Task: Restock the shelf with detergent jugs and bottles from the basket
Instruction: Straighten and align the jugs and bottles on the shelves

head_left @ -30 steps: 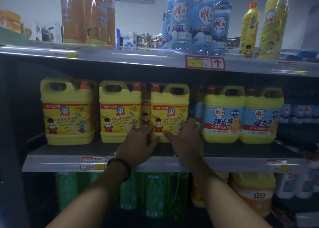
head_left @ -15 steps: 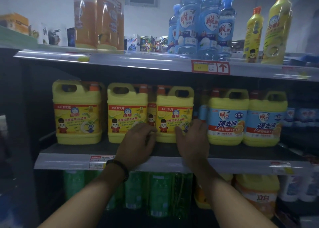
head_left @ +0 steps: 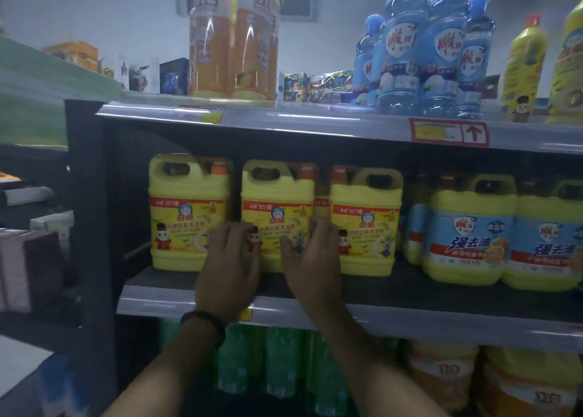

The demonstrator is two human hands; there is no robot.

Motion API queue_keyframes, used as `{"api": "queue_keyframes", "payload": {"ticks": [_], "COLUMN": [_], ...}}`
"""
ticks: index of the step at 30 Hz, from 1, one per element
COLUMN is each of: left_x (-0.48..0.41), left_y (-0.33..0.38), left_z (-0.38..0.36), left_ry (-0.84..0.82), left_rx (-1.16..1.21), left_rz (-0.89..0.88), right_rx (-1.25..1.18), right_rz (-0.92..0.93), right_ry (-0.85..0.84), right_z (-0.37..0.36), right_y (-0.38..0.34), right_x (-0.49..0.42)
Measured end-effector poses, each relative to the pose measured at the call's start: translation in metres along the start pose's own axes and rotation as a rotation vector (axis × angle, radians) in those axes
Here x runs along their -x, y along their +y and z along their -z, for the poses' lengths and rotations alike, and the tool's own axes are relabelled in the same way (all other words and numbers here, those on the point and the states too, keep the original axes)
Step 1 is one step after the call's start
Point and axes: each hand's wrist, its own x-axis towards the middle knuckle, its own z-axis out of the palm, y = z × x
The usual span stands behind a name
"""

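Observation:
Three yellow detergent jugs with orange caps stand in a row on the middle shelf [head_left: 410, 290]: a left one [head_left: 186, 214], a middle one [head_left: 277, 202] and a right one [head_left: 367, 227]. My left hand [head_left: 227, 265] presses the lower left side of the middle jug. My right hand [head_left: 310, 259] lies against its lower right front, fingers spread over the label. Together the two hands clasp this jug, which stands upright on the shelf. The basket is out of view.
Yellow jugs with blue labels [head_left: 470, 236] fill the shelf to the right. The top shelf holds orange bottles [head_left: 233, 38], blue bottles [head_left: 422, 47] and yellow bottles [head_left: 523, 69]. Green bottles [head_left: 271, 360] and orange jugs [head_left: 441, 372] stand below. A dark upright [head_left: 85, 227] bounds the shelf on the left.
Both hands have slid left from the right yellow jug to the middle one. The view has turned left as well, so the shelf sits further right in the frame.

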Motion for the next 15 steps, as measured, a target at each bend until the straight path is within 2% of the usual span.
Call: {"api": "queue_keyframes", "payload": {"ticks": [4, 8, 11, 15], "left_x": [-0.0018, -0.0013, -0.0001, 0.0009], "left_y": [-0.0032, -0.0082, -0.008, -0.0044], "left_z": [0.0001, -0.0031, -0.0033, 0.0018], "left_ry": [-0.01, -0.044, -0.062, -0.065], "left_rx": [-0.007, -0.052, -0.055, -0.031], "left_rz": [0.002, 0.016, 0.032, 0.054], "right_rx": [-0.083, -0.168, -0.185, -0.091], "right_rz": [-0.127, -0.179, -0.195, -0.184], "right_ry": [-0.073, -0.2, -0.184, -0.151], "right_z": [-0.0076, -0.012, -0.0084, -0.0046], "right_y": [0.0083, 0.0106, 0.0119, 0.0117], "right_x": [-0.006, -0.0078, -0.0081, -0.0043]}}
